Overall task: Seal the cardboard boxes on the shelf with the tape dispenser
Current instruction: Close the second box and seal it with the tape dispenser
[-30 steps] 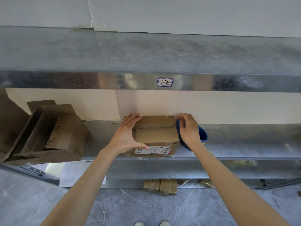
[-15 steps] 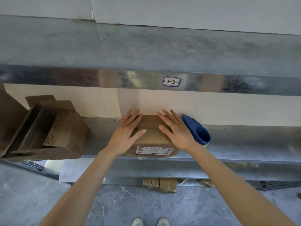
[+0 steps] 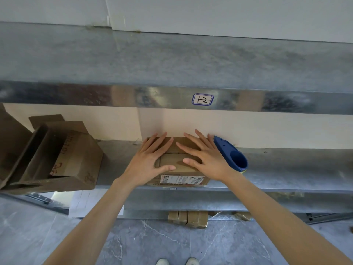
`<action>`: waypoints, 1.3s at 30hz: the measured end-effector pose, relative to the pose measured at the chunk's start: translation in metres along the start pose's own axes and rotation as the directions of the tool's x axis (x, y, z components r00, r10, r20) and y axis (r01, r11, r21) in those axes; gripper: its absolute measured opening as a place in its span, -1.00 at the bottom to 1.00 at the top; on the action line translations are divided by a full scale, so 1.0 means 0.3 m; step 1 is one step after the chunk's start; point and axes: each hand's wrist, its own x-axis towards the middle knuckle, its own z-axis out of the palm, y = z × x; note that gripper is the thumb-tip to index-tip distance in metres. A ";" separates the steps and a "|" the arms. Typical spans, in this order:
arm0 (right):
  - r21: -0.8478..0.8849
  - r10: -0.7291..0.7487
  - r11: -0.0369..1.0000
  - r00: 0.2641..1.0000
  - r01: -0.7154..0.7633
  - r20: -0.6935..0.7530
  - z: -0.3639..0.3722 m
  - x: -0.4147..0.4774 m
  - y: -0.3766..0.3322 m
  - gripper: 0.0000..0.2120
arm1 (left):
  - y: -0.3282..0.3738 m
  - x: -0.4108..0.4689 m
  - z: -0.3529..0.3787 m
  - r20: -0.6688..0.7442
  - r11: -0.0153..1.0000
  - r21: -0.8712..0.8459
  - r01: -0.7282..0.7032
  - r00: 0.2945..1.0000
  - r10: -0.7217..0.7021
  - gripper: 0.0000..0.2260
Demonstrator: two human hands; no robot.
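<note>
The tape dispenser [image 3: 231,155] has been released; the right hand [image 3: 208,161] and left hand [image 3: 149,161] are laid flat, gripping nothing, on the box [image 3: 183,180] at frame centre. Just right of the box, the dispenser's long axis seemingly slants from upper left to lower right.

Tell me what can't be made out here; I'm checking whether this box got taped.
Head view:
Top seam of the cardboard box: covered by the left hand and right hand, so tape is unconfirmed.
Text on the shipping label: too small.
Roll in the tape dispenser: hidden behind its blue body.
Left part of the open box: cut off by the frame edge.
</note>
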 end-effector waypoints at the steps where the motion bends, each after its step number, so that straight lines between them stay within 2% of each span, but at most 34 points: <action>1: -0.006 -0.014 1.000 1.000 0.014 0.026 -0.005 0.003 -0.001 -0.48 | -0.003 0.001 -0.001 0.012 1.000 0.023 -0.018 1.000 0.018 -0.20; 7: -0.079 -0.006 0.997 0.995 0.014 0.101 -0.016 0.004 0.000 -0.47 | -0.001 0.003 -0.009 0.035 0.992 0.125 -0.019 0.999 0.014 -0.18; 12: -0.154 0.078 0.986 0.993 -0.065 0.083 -0.014 0.003 -0.004 -0.31 | 0.015 -0.005 -0.009 0.011 0.983 0.183 0.029 0.999 -0.031 -0.14; 16: -0.086 0.131 0.988 0.990 -0.126 0.048 -0.005 0.002 -0.012 -0.27 | 0.032 -0.006 -0.010 -0.015 0.981 0.173 0.086 0.996 -0.085 -0.04; 20: 0.037 0.182 0.983 0.983 -0.182 0.006 0.003 -0.001 -0.008 -0.34 | 0.038 -0.021 -0.006 -0.063 0.974 0.121 0.192 0.981 -0.186 0.01; 23: -0.015 0.208 0.978 0.978 -0.208 0.035 -0.001 0.006 -0.005 -0.34 | 0.034 -0.017 -0.008 -0.029 0.976 0.071 0.208 0.978 -0.206 0.08; 26: -0.127 0.201 0.973 0.977 -0.190 0.077 -0.003 0.016 -0.001 -0.25 | 0.028 -0.010 -0.010 0.007 0.976 0.024 0.215 0.977 -0.215 0.12; 29: -0.191 0.134 0.974 0.991 -0.126 0.028 -0.006 0.006 0.002 -0.18 | 0.023 -0.011 -0.013 -0.004 0.981 0.070 0.181 0.983 -0.181 0.09; 33: -0.152 -0.091 0.983 0.993 0.103 0.078 -0.030 -0.006 -0.016 -0.39 | 0.014 -0.022 -0.007 -0.069 0.987 0.151 0.053 0.997 -0.043 -0.06; 35: -0.100 -0.110 0.987 0.985 0.124 0.133 -0.040 0.001 -0.017 -0.41 | 0.007 -0.018 -0.001 -0.089 0.990 0.141 -0.006 0.996 0.019 -0.13; 39: -0.130 -0.098 0.985 0.984 0.117 0.147 -0.029 0.013 -0.005 -0.39 | -0.002 -0.010 -0.006 -0.041 0.989 0.144 -0.044 0.998 0.051 -0.17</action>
